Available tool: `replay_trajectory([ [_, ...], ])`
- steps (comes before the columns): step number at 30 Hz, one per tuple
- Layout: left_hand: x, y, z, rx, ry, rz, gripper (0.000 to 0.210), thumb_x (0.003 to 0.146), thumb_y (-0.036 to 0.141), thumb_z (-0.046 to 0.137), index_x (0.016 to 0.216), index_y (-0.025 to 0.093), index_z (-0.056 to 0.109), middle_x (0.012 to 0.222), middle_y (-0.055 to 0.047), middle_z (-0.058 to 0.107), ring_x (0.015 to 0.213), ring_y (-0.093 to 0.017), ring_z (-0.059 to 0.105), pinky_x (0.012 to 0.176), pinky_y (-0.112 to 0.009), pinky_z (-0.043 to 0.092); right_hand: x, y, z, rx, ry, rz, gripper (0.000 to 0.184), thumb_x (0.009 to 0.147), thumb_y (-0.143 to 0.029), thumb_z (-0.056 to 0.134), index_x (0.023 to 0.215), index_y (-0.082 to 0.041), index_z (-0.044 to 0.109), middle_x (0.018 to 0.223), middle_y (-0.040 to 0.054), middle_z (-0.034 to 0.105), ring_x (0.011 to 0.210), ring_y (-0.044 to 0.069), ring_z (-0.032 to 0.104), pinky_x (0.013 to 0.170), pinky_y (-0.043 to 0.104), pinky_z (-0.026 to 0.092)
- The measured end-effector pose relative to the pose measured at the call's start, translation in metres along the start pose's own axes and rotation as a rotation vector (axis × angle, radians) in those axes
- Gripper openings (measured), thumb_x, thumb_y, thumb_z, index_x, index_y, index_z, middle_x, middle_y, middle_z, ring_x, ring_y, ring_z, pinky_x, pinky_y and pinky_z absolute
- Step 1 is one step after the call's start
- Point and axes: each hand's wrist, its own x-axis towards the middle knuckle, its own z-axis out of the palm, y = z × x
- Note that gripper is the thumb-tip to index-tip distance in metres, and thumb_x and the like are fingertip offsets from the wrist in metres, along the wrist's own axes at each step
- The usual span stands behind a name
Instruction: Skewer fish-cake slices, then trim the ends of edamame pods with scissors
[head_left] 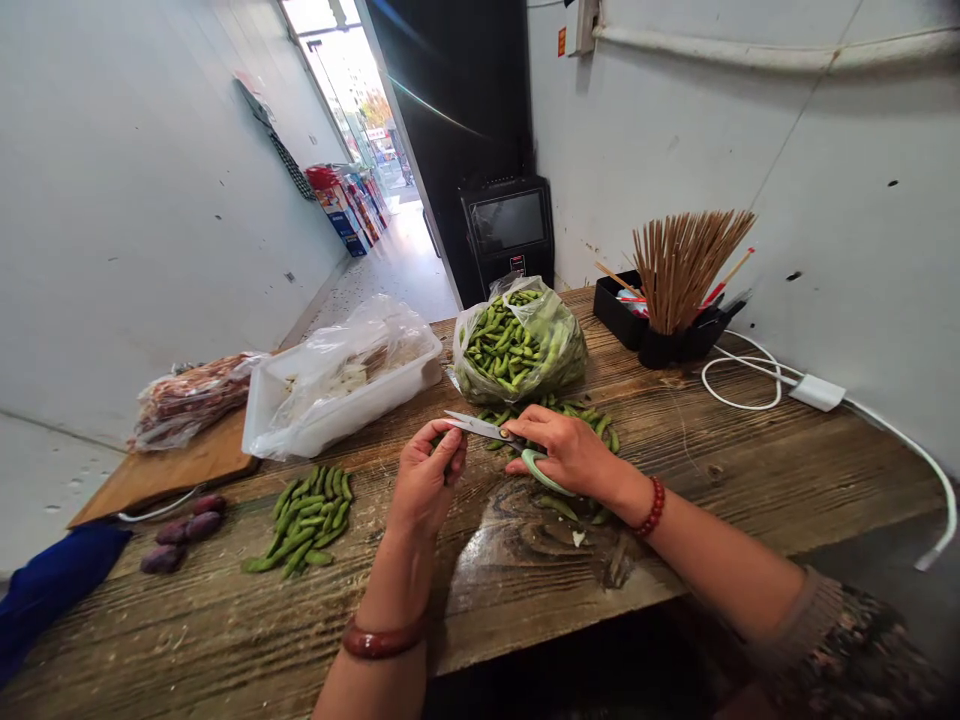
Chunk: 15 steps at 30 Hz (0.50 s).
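Observation:
My right hand grips scissors with pale green handles, their blades pointing left at my left fingertips. My left hand is closed in a pinch, and an edamame pod seems to be in it, mostly hidden by the fingers. Loose edamame pods lie beneath and behind my right hand. A clear plastic bag full of pods stands just behind them. Left of my left hand, a neat pile of edamame pods rests on the wooden table.
A white tub with plastic over it stands at the back left, near bagged meat on a cutting board. Purple items and blue cloth lie left. A black holder with skewers and a white cable are right.

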Motion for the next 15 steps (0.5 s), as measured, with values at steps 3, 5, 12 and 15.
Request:
replay_trajectory([
  [3,0.002,0.000,0.000,-0.023,0.014,-0.010,0.024,0.069,0.027,0.078,0.082,0.016,0.061,0.061,0.004,0.052,0.047,-0.003,0.040,0.040,-0.013,0.024,0.000,0.000,0.002,-0.019,0.012,0.005,0.042,0.080,-0.035,0.074,0.117,-0.021,0.062,0.098,0.0045,0.063,0.082,0.017,0.061,0.071,0.025,0.047],
  [5,0.004,0.000,-0.002,-0.049,0.040,-0.028,0.024,0.069,0.027,0.077,0.081,0.016,0.059,0.062,0.004,0.053,0.046,-0.003,0.040,0.039,-0.013,0.024,-0.001,0.000,0.004,-0.007,0.029,0.022,0.043,0.079,-0.034,0.075,0.118,-0.021,0.062,0.099,0.0050,0.063,0.083,0.017,0.062,0.072,0.025,0.048],
  [12,0.008,0.002,-0.003,-0.131,0.050,-0.120,0.026,0.068,0.031,0.073,0.070,0.017,0.052,0.072,0.002,0.058,0.055,-0.008,0.051,0.042,-0.017,0.037,0.003,0.010,0.003,0.177,0.216,0.092,0.041,0.080,-0.035,0.073,0.115,-0.017,0.064,0.097,0.0062,0.063,0.085,0.017,0.062,0.077,0.029,0.050],
  [15,0.011,-0.009,-0.002,0.158,0.046,-0.072,0.021,0.070,0.033,0.073,0.075,0.017,0.060,0.066,0.003,0.059,0.050,-0.008,0.048,0.042,-0.018,0.033,0.004,0.012,0.003,0.198,0.227,0.093,0.041,0.079,-0.036,0.074,0.115,-0.018,0.064,0.097,0.0062,0.062,0.084,0.018,0.061,0.076,0.029,0.050],
])
